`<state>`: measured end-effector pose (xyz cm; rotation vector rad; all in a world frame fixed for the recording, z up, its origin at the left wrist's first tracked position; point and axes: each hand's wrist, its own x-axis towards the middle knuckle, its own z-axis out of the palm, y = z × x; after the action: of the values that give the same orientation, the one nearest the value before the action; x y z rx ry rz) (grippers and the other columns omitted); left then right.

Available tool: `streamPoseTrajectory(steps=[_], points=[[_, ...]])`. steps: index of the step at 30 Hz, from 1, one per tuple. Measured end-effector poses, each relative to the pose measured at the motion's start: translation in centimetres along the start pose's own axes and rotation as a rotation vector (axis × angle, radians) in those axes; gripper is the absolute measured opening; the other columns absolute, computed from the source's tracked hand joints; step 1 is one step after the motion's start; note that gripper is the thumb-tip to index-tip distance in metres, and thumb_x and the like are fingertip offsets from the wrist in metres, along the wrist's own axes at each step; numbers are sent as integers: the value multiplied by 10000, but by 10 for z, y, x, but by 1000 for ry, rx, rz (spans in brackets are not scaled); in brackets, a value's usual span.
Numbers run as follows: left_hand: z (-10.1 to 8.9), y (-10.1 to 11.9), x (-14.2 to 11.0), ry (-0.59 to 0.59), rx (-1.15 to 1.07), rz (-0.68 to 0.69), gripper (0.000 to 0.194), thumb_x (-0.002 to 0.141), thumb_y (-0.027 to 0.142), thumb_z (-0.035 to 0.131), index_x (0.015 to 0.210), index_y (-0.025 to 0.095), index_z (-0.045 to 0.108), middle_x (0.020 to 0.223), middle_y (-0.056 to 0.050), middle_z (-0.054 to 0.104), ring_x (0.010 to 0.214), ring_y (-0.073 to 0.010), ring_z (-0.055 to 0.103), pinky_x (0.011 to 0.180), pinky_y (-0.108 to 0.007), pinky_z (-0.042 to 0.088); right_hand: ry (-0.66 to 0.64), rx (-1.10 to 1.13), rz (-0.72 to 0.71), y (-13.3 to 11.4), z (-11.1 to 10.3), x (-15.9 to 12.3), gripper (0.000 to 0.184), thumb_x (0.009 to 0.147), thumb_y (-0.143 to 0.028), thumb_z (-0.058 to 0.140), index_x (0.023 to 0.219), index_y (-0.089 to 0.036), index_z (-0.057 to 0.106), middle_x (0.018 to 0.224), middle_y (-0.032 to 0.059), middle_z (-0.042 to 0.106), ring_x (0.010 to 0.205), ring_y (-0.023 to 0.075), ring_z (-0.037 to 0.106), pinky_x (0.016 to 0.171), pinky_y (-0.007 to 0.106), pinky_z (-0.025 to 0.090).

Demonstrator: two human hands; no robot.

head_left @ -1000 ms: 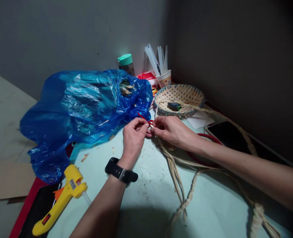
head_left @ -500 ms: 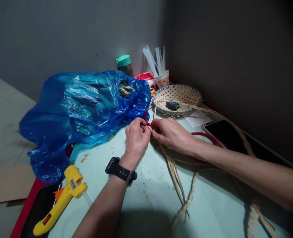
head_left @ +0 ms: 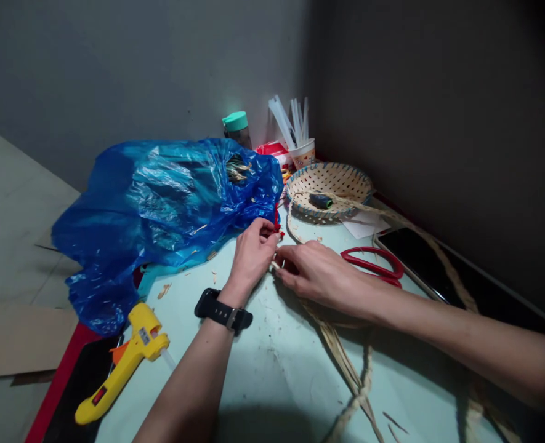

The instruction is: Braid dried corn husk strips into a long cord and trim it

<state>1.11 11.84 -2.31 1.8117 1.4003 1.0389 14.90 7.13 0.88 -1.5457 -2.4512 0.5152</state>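
Note:
My left hand (head_left: 252, 253), a black watch (head_left: 225, 312) on its wrist, is closed in a pinch on a red cord (head_left: 278, 227) whose ends stick up past the fingertips. Close beside it, my right hand (head_left: 318, 274) pinches a pale plant-fibre braid (head_left: 274, 266) between thumb and fingers. Loose fibre strands (head_left: 334, 344) trail from under the right hand toward the front of the table. How the cord and the braid join is hidden by the fingers.
A blue plastic bag (head_left: 170, 197) lies at the left, a yellow glue gun (head_left: 136, 360) in front of it. Behind the hands stand a woven basket (head_left: 341, 178) and a cup (head_left: 304, 154) of glue sticks. Red-handled scissors (head_left: 376, 261) and a phone (head_left: 420, 264) lie right.
My right hand has slid down and slightly away from the left along the braid. More of the red cord and the scissors' handles now show. The view has shifted a little.

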Motion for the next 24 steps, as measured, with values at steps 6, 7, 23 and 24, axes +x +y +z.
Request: streamPoseTrajectory(steps=[6,7,23,24], points=[[-1,-11,5,-65,-112,-64,203,700,219,678,900,188,688,771,-36,696,577,-128,578,507,-211,436,-63,18,-142,-13,8,-13,271,907,-323,446,773,-178,631,676,67,643,540,149,526,507,273,245],[-1,-11,5,-69,-113,-62,172,704,217,669,868,183,708,775,-44,704,599,-135,586,521,-214,438,-62,28,-150,-12,7,-13,271,907,-318,449,772,-177,638,682,67,648,546,148,531,512,270,253],[1,-10,3,-57,-110,-114,281,843,310,465,864,118,669,555,-1,567,439,-102,501,442,-216,414,311,177,-109,33,-13,44,160,847,-181,520,891,-155,672,792,34,689,692,141,579,640,220,351],[1,-10,3,-48,-63,-95,280,849,307,459,861,128,674,566,-5,579,454,-109,512,464,-224,424,315,148,-106,33,-12,45,157,844,-189,520,892,-158,665,799,39,685,699,146,579,641,224,349]])
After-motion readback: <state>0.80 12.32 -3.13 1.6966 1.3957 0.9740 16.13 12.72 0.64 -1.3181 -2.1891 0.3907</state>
